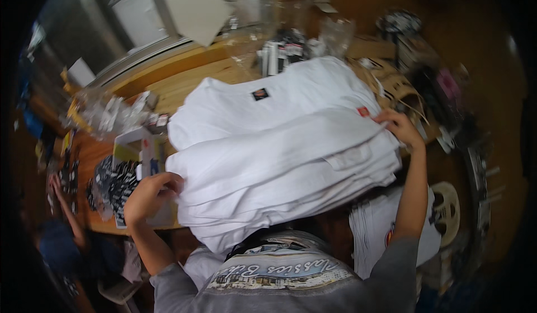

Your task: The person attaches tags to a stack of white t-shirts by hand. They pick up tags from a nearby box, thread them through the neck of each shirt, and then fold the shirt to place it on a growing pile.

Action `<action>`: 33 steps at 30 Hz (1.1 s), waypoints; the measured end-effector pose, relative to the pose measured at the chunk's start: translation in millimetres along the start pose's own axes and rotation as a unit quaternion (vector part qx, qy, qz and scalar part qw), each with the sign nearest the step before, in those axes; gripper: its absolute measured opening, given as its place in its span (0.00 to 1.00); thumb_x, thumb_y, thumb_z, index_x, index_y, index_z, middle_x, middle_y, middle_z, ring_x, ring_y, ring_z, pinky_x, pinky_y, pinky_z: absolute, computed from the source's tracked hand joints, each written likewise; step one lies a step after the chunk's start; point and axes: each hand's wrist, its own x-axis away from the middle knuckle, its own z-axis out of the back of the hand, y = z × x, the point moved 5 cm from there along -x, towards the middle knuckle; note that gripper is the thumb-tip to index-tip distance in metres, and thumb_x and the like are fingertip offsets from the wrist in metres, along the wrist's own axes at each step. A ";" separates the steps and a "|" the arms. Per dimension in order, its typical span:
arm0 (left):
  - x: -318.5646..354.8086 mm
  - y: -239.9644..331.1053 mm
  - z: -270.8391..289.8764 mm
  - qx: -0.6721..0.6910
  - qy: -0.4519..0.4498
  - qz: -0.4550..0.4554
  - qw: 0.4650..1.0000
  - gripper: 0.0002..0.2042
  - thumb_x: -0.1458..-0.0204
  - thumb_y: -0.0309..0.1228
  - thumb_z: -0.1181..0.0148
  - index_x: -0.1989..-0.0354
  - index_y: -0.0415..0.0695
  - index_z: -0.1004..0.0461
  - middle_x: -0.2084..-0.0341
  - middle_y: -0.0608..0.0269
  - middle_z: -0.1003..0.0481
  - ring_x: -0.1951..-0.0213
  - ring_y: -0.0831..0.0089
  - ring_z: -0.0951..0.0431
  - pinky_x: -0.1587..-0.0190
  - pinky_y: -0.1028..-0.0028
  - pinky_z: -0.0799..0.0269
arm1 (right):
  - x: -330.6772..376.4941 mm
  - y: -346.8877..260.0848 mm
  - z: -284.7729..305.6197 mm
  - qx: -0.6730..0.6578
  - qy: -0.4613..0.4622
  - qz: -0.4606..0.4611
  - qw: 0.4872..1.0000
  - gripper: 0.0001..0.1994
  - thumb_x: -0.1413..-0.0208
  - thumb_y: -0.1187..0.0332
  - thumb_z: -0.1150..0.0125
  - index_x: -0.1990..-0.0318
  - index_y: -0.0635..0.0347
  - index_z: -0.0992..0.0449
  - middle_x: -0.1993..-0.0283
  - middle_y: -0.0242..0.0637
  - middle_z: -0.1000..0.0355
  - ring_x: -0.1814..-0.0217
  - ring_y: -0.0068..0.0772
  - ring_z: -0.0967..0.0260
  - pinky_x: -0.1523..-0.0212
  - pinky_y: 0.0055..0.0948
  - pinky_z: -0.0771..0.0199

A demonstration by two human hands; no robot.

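Note:
A stack of white T-shirts (240, 212) lies before me, its near edge hanging over the table's front. The top white T-shirt (268, 134) is partly folded, with a dark neck label (260, 94) facing up and a small red tag (363, 111) by its right edge. My right hand (401, 128) pinches that right edge close to the tag. At the opposite edge, my left hand (150, 196) has its fingers curled in on the cloth, slightly blurred. The undersides of the folds are hidden.
Left of the stack stand an open white box (131, 151) and black-and-white patterned cloth (114, 181). Clear plastic bags (106, 109) lie on the wooden table (196, 69). More white garments hang over a chair (446, 206) at right. Another person's arm (70, 212) shows far left.

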 end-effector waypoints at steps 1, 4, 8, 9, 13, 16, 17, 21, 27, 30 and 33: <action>0.3 18.9 1.2 -0.027 0.070 0.003 0.997 0.16 0.72 0.15 0.44 0.69 0.39 0.32 0.76 0.59 0.31 0.71 0.68 0.30 0.68 0.75 0.36 | -2.8 -7.9 2.6 0.005 -0.036 0.000 0.999 0.14 0.63 0.80 0.50 0.64 0.61 0.28 0.64 0.35 0.36 0.58 0.30 0.41 0.53 0.22 0.46; -19.1 99.3 -23.8 -0.102 0.252 -0.121 0.955 0.18 0.71 0.21 0.41 0.65 0.40 0.33 0.71 0.57 0.31 0.65 0.62 0.31 0.61 0.69 0.37 | -3.6 -24.0 22.0 0.120 -0.120 -0.013 0.986 0.13 0.61 0.75 0.46 0.63 0.59 0.29 0.62 0.34 0.37 0.55 0.28 0.43 0.52 0.26 0.45; -49.1 188.0 -130.4 -0.063 0.124 -0.312 0.940 0.29 0.71 0.32 0.37 0.55 0.43 0.39 0.55 0.53 0.40 0.50 0.54 0.44 0.51 0.62 0.46 | -52.2 -39.1 46.4 -0.083 0.001 0.050 0.995 0.14 0.54 0.69 0.52 0.57 0.63 0.34 0.58 0.33 0.34 0.58 0.22 0.39 0.54 0.22 0.42; -58.1 208.1 -153.0 -0.093 0.122 -0.324 0.933 0.33 0.72 0.33 0.37 0.52 0.46 0.42 0.52 0.51 0.44 0.48 0.52 0.47 0.50 0.58 0.48 | -69.6 -34.2 47.4 -0.147 0.002 0.118 0.982 0.14 0.52 0.68 0.54 0.57 0.64 0.35 0.59 0.34 0.34 0.58 0.22 0.39 0.55 0.21 0.42; -109.1 256.1 -220.1 -0.201 0.184 -0.288 0.918 0.40 0.74 0.37 0.36 0.46 0.55 0.49 0.46 0.49 0.54 0.44 0.48 0.58 0.48 0.51 0.57 | -128.2 3.8 -6.2 -0.239 -0.206 0.035 0.948 0.22 0.49 0.53 0.59 0.57 0.63 0.34 0.58 0.37 0.34 0.55 0.23 0.40 0.55 0.20 0.42; -144.1 245.6 -233.9 -0.212 0.179 -0.205 0.939 0.40 0.73 0.34 0.37 0.46 0.57 0.50 0.45 0.49 0.57 0.44 0.48 0.57 0.48 0.50 0.58 | -121.7 -4.2 -17.1 -0.100 -0.270 0.008 0.958 0.38 0.57 0.35 0.72 0.55 0.61 0.33 0.53 0.42 0.39 0.50 0.29 0.44 0.50 0.23 0.45; -144.8 241.5 -232.0 -0.248 0.189 -0.220 0.924 0.37 0.71 0.28 0.41 0.46 0.56 0.49 0.44 0.51 0.56 0.44 0.49 0.55 0.48 0.51 0.56 | -121.4 0.8 -11.4 -0.135 -0.289 0.008 0.948 0.39 0.59 0.34 0.73 0.55 0.61 0.34 0.53 0.42 0.39 0.50 0.30 0.44 0.50 0.24 0.45; -138.0 233.3 -191.0 -0.028 0.240 -0.160 0.957 0.20 0.72 0.14 0.51 0.64 0.39 0.32 0.71 0.52 0.29 0.66 0.62 0.28 0.64 0.72 0.33 | -111.7 28.6 -13.4 -0.357 -0.349 -0.037 0.866 0.42 0.61 0.33 0.75 0.52 0.63 0.38 0.52 0.44 0.40 0.51 0.31 0.43 0.50 0.26 0.44; -113.4 183.4 -131.0 0.296 0.369 -0.061 0.879 0.07 0.60 0.20 0.48 0.69 0.35 0.31 0.76 0.65 0.29 0.74 0.80 0.32 0.71 0.81 0.37 | -84.7 15.1 -16.8 -0.543 -0.326 0.002 0.774 0.42 0.59 0.36 0.68 0.48 0.69 0.48 0.52 0.41 0.39 0.50 0.28 0.43 0.50 0.27 0.43; -102.8 184.8 -118.1 0.296 0.400 -0.061 0.865 0.07 0.60 0.21 0.47 0.70 0.35 0.31 0.77 0.66 0.29 0.74 0.81 0.32 0.72 0.82 0.38 | -66.0 3.6 -25.5 -0.543 -0.295 0.051 0.784 0.42 0.60 0.36 0.63 0.46 0.64 0.50 0.52 0.40 0.40 0.51 0.27 0.42 0.53 0.24 0.41; -95.3 192.6 -111.2 0.301 0.404 -0.089 0.859 0.07 0.60 0.22 0.46 0.70 0.35 0.31 0.77 0.65 0.30 0.75 0.80 0.33 0.72 0.82 0.38 | -46.6 10.5 -20.5 -0.559 -0.272 0.024 0.783 0.37 0.58 0.47 0.50 0.45 0.63 0.52 0.51 0.38 0.41 0.50 0.25 0.44 0.52 0.23 0.42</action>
